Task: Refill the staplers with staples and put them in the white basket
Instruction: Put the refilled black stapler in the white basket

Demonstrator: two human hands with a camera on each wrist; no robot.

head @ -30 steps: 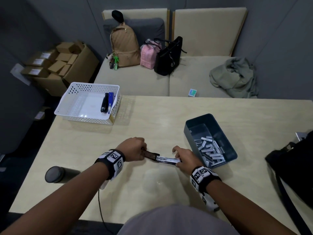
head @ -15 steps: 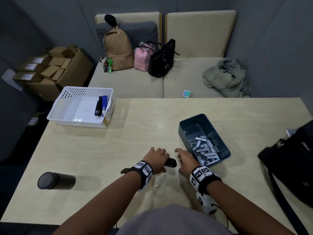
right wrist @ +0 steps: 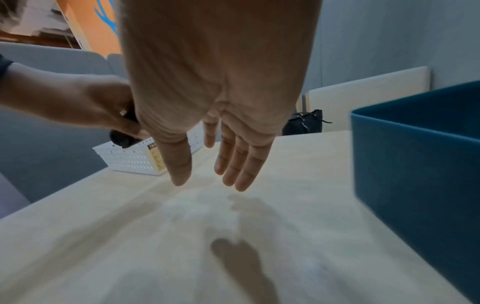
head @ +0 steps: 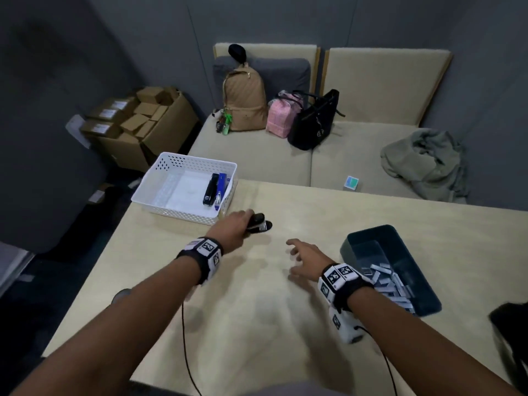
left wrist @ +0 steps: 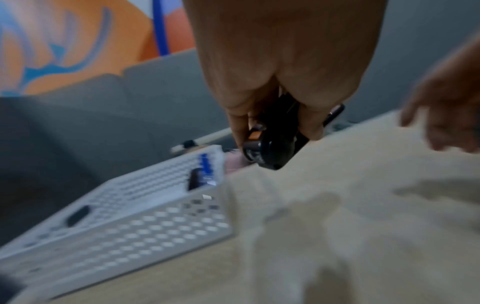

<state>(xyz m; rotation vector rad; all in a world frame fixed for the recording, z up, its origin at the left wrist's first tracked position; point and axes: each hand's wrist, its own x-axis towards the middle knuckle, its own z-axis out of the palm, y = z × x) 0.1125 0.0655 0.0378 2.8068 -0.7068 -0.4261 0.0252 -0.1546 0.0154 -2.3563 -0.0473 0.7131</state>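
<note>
My left hand [head: 238, 224] grips a closed black stapler [head: 258, 224] above the table, just right of the white basket [head: 160, 182]; in the left wrist view the fingers curl round the black stapler [left wrist: 270, 152] near the basket [left wrist: 155, 232]. Inside the basket lie a black stapler [head: 211, 189] and a blue stapler [head: 221, 187]. My right hand [head: 304, 257] hovers over the table with straight, spread fingers [right wrist: 233, 162] and holds nothing. A dark teal bin [head: 371, 238] with several staple strips [head: 391, 284] sits to its right.
A dark cylindrical cup [head: 121, 295] peeks out by my left forearm. A black bag [head: 511, 332] lies at the table's right edge. Behind the table a sofa holds a tan backpack [head: 245, 101], a pink bag, a black handbag and a grey garment [head: 425, 161]. Cardboard boxes stand at left.
The open stapler was shut between both hands. My left hand then lifted it and carried it left and forward toward the basket. My right hand let go and opened.
</note>
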